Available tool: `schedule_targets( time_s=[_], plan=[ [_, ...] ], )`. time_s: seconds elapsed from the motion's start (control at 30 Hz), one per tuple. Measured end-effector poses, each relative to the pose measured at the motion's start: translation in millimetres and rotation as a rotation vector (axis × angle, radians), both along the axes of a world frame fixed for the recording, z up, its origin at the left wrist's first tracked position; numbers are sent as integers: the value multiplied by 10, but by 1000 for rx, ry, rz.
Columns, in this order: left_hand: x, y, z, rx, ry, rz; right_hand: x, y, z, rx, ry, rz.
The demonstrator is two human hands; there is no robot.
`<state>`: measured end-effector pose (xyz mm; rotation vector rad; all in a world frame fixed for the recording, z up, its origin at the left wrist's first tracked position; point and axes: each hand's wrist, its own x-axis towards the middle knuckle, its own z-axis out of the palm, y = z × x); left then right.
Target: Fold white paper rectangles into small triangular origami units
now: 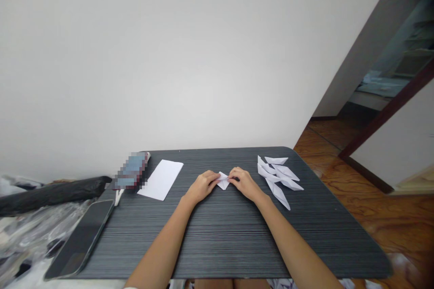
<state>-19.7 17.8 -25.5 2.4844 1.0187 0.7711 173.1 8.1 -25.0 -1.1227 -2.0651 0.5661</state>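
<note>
- Table [233,244]: one, dark; open surface between forearms to near edge.
- Dark phone [83,241]: one, at left edge.
- White sheet [162,179]: one, left.
- Left hand [205,184], right hand [244,181]: both pinching paper.
- Folded papers [286,172]: about six, overlapping, right.
- Held paper [223,182]: one, mid-table, corner toward person; long axis obscured by fingers.

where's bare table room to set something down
Bare table between the forearms, nearer than the held paper; also right of the right forearm, nearer than the folded pieces. Crowded: around those pieces, and left, with white paper and phone.
</note>
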Motion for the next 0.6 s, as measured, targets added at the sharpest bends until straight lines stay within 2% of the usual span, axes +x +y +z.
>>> schedule_targets(
  time_s=[0.2, 0.37, 0.5, 0.6],
  plan=[
    [-36, 14, -53, 93, 61, 128, 5, -18, -44, 45, -36, -17],
    [-40, 32, -66, 54, 34, 138, -35, -25, -56, 70, -55, -34],
    [-8, 51, -84, 1, -58, 203, -68, 15, -95, 28, -52, -94],
    [31, 68, -97, -58, -57, 277, -92, 52, -130, -16, -92, -168]
  ],
)
